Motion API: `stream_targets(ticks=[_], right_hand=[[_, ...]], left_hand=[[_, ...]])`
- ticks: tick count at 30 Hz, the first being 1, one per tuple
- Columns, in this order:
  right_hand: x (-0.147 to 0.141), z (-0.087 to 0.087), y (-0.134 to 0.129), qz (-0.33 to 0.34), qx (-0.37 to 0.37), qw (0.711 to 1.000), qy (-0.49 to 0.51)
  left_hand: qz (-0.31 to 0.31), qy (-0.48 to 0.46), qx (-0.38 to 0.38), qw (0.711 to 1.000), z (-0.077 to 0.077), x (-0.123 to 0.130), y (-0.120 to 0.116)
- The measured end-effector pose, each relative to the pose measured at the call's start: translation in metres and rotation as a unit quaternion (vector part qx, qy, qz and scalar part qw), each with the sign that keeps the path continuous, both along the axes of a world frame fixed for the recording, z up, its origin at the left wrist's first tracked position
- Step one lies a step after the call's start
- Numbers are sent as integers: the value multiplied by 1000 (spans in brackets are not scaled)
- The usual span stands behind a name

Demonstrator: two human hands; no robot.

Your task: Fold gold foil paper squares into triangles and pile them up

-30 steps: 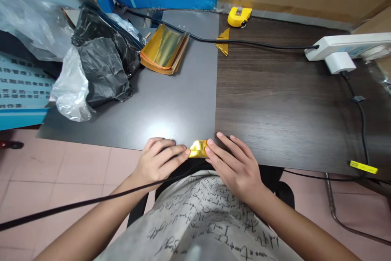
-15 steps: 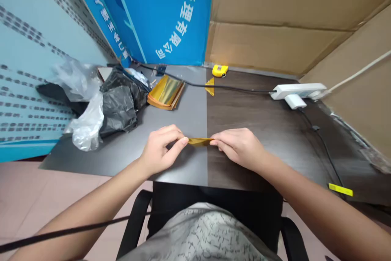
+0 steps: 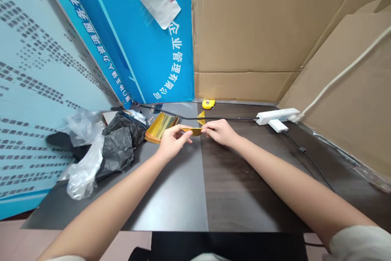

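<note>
A narrow strip of gold foil paper point(image 3: 196, 131) is stretched between my two hands above the table. My left hand point(image 3: 173, 142) pinches its left end between thumb and fingers. The right end is gripped by the fingertips of my right hand point(image 3: 220, 131). Just behind my left hand lies a stack of gold foil sheets point(image 3: 161, 126) with orange edges. A small folded gold piece point(image 3: 201, 117) rests beyond the strip, by the black cable.
A yellow tape measure point(image 3: 208, 104) sits at the back edge. Crumpled black bags point(image 3: 117, 151) and clear plastic point(image 3: 84, 167) lie at the left. A white power strip point(image 3: 277, 116) with a charger is at the right. Blue panels and cardboard surround the table point(image 3: 171, 208).
The view has tilted up, showing more of the panels. Both hands have moved forward with the foil strip, closer to the stack and the folded piece.
</note>
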State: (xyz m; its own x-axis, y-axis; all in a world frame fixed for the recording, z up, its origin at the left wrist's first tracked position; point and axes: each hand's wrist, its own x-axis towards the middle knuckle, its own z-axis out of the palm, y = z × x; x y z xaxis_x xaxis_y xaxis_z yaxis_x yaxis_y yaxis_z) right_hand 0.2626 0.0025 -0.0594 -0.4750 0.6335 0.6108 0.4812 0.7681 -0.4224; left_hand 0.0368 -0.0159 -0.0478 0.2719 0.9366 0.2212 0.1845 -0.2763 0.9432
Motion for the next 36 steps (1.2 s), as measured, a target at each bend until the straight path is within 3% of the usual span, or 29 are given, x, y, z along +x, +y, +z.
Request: stream_targets(ticks=[8, 12, 18, 25, 36], right_hand=[[20, -19, 74, -25, 64, 997, -42], [28, -23, 96, -45, 77, 995, -41], [37, -33, 98, -43, 46, 995, -81], [40, -39, 97, -40, -27, 989, -137], [41, -38, 103, -54, -93, 981, -162]], left_hand=[[39, -6, 9, 999, -15, 36, 48], [57, 2, 37, 998, -22, 50, 69], [82, 96, 146, 981, -36, 43, 82], [44, 245, 287, 925, -41, 31, 80], [-1, 365, 357, 860, -45, 41, 74]])
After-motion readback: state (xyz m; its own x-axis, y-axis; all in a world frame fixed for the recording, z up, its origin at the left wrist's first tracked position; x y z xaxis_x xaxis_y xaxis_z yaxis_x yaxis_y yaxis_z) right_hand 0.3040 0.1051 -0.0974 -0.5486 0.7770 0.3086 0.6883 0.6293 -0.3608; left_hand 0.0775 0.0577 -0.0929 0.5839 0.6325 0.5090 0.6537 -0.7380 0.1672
